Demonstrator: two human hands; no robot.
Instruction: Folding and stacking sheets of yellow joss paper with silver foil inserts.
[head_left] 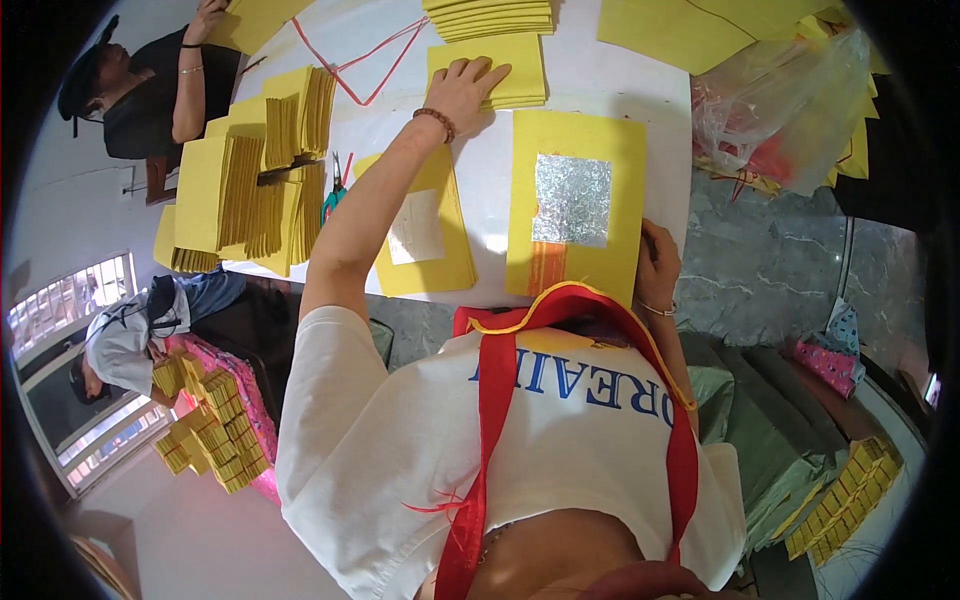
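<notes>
On the white worktop [375, 127], seen from the head view, the left grip [460, 95] lies palm down on a stack of folded yellow paper [527, 78], its fingers a little apart and pinching nothing that shows. A beaded bracelet [435, 121] circles that wrist. The right grip [657, 262] is at the right edge of a yellow sheet [618, 270], fingers bent; I cannot tell whether it pinches the paper or only rests against it. The sheet lies just left of this grip, near the worktop's front edge, and carries a silver square [572, 200] with an orange-red bar [548, 266] beneath it.

Just beyond the left grip is another yellow stack [490, 18]. Nearer the person than that grip, partly under the forearm, a yellow pile [455, 235] bears a whitish square [415, 230]. Left of the left grip are a loop of red string [330, 62], green-handled snippers [333, 203] and many folded yellow bundles [207, 190]; past these, a person in a dark cap [165, 95] has a hand near yellow paper. Beyond the right grip and farther right, a clear plastic bag [800, 110] lies at the worktop's side.
</notes>
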